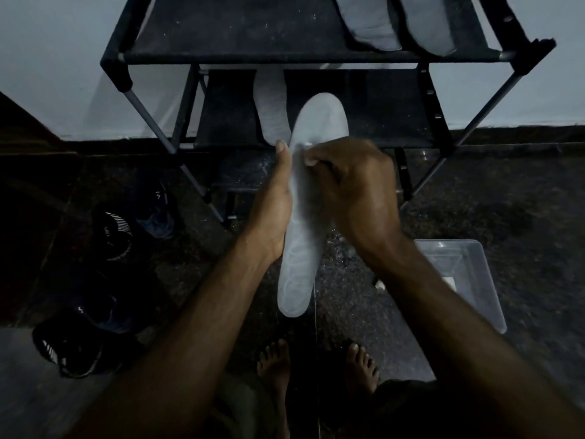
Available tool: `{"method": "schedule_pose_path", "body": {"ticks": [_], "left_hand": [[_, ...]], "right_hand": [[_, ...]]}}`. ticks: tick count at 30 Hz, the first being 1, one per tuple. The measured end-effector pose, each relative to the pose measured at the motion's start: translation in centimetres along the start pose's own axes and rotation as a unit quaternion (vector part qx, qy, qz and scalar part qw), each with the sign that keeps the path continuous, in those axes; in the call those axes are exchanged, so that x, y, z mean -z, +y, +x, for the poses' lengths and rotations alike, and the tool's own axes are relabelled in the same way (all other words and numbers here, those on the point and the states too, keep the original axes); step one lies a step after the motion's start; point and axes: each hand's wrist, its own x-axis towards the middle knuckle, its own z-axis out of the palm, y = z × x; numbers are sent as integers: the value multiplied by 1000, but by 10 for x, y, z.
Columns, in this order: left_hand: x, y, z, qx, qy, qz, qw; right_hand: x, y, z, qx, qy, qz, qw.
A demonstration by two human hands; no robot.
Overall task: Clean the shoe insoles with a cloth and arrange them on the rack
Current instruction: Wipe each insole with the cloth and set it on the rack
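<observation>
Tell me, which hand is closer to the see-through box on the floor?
Right. The right hand is up-left of the clear box; the left hand is farther left, across the held insole.

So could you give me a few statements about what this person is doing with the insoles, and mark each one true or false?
1. The left hand holds the pale insole along its edge. True.
2. The right hand hangs idle at the person's side. False: it presses on the insole with its fingers curled, a bit of something pale under them.
3. Two insoles lie on the top shelf of the rack. True.
4. The clear plastic tub stands on the rack. False: it sits on the floor at the right.
</observation>
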Motion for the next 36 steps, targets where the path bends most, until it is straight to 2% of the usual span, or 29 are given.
{"method": "schedule_pose_path", "body": {"ticks": [5,9,12,15,17,20,23,29,33,36], "left_hand": [[-5,-3,1,8,14,28,999],[-4,3,4,1,97,55,994],[-4,1,1,4,97,69,993],[-5,0,-2,19,57,50,997],[-8,3,-5,13,37,33,999],[-6,8,-7,10,17,-44,999],[-5,14,-12,10,16,-86,996],[-6,16,-18,-5,14,-139,990],[-10,15,-19,-5,29,-131,991],[-12,16,-20,-4,21,-129,991]], "right_hand": [[11,20,3,-55,30,-26,998],[0,-5,-1,23,-30,-8,999],[-2,-6,1,44,-46,1,998],[9,12,2,-14,-18,4,1000],[15,19,4,-99,-6,57,993],[18,19,10,-214,28,210,953],[22,17,13,-244,49,270,930],[23,11,13,-199,37,234,951],[18,9,8,-100,-23,101,990],[15,3,3,-20,-43,18,999]]}}
